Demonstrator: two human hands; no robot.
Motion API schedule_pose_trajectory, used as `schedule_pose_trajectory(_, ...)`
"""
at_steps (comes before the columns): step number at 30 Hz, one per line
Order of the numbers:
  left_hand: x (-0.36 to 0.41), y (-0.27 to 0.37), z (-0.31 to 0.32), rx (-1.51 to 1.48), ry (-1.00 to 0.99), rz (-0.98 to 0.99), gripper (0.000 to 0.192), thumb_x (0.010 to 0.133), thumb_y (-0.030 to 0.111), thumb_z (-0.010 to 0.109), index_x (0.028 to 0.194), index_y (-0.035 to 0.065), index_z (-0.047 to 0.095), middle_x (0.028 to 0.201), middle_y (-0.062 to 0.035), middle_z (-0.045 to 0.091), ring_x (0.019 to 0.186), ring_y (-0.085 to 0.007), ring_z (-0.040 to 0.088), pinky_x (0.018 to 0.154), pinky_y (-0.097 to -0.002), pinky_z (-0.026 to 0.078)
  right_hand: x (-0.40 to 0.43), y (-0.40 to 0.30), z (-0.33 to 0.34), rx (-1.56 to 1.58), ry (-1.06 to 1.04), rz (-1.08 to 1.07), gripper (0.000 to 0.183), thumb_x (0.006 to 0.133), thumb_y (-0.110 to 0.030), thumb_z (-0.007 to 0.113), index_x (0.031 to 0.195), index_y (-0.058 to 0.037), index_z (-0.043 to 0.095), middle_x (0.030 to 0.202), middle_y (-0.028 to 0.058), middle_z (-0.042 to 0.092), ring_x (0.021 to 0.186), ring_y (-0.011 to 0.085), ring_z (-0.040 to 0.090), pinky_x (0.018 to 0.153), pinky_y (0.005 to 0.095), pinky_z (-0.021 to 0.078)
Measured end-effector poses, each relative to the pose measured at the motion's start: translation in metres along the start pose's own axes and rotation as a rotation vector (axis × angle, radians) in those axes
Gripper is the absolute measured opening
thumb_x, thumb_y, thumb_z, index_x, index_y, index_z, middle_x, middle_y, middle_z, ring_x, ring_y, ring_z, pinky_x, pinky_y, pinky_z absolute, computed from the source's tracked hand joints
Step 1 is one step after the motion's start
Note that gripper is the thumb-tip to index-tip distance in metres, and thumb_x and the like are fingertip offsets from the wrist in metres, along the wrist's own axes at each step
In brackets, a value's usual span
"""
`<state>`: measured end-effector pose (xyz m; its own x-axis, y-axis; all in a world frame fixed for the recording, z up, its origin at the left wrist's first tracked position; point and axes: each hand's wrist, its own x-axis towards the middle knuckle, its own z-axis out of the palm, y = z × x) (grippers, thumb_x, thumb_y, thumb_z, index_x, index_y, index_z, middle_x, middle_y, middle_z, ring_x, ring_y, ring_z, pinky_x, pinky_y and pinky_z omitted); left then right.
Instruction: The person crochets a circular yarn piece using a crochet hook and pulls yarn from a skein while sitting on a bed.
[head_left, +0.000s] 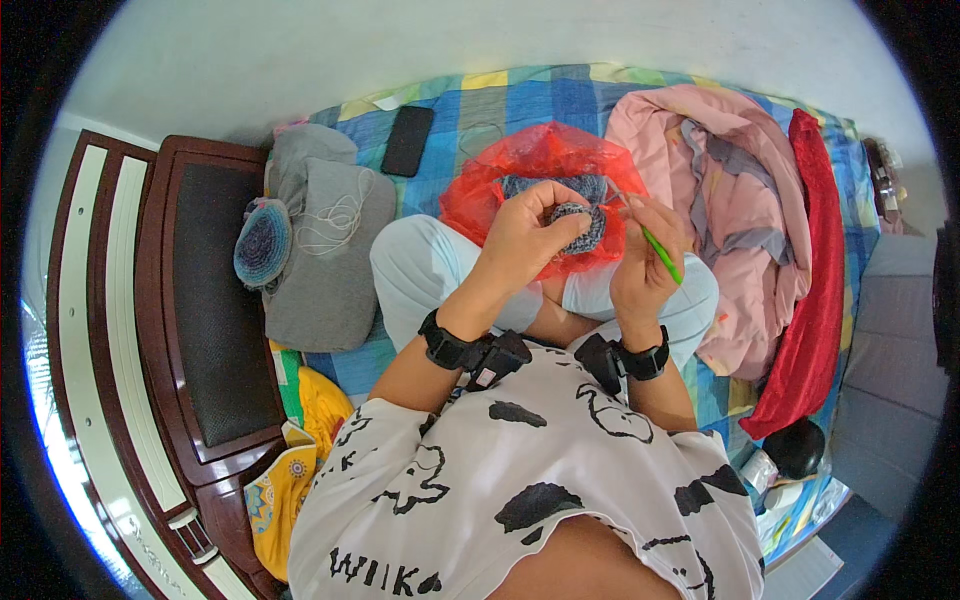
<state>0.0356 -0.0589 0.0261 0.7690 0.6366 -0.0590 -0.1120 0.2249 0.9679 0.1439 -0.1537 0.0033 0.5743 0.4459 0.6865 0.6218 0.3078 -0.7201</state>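
Observation:
Between thumb and fingers, my left hand (529, 232) pinches a small round crocheted piece (583, 231) of grey-blue yarn. My right hand (651, 244) holds a crochet hook with a green handle (663, 256); its tip reaches toward the upper edge of the crocheted piece, and the exact stitch is too small to tell. Just behind my fingers lies more grey-blue yarn (555, 187) in a red plastic bag (480, 187). The bag rests in front of and partly over my crossed legs.
A black phone (407, 141) lies on the checked bedsheet (529, 101). To the left are grey pillows (330, 277) with a white cord (337, 221) and a blue crocheted piece (262, 246). At right lie a pink blanket (765, 300) and a red cloth (821, 285).

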Motion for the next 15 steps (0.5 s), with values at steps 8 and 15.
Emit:
schedule_pose_trajectory(8,0.002,-0.005,-0.002,0.051,0.012,0.026,0.013,0.077,0.005,0.057,0.089,0.0034,0.055,0.078,0.0020,0.052,0.070,-0.0036,0.048,0.063,-0.0176,0.040,0.020,0.017,-0.016,0.137,0.058,0.157,0.012,0.082,-0.004,0.052,0.090,0.0007,0.059,0.092,0.0107,0.059,0.086,0.0177,0.055,0.076,0.0275,0.0434)
schedule_pose_trajectory(15,0.006,-0.010,-0.003,0.172,0.070,0.115,0.012,0.077,0.005,0.056,0.088,0.0044,0.054,0.077,0.0029,0.051,0.069,-0.0033,0.047,0.061,-0.0179,0.039,0.009,0.019,-0.025,1.049,0.085,0.747,0.016,0.087,-0.015,0.046,0.092,-0.0016,0.054,0.079,0.0072,0.055,0.069,0.0136,0.053,0.064,0.0266,0.0446)
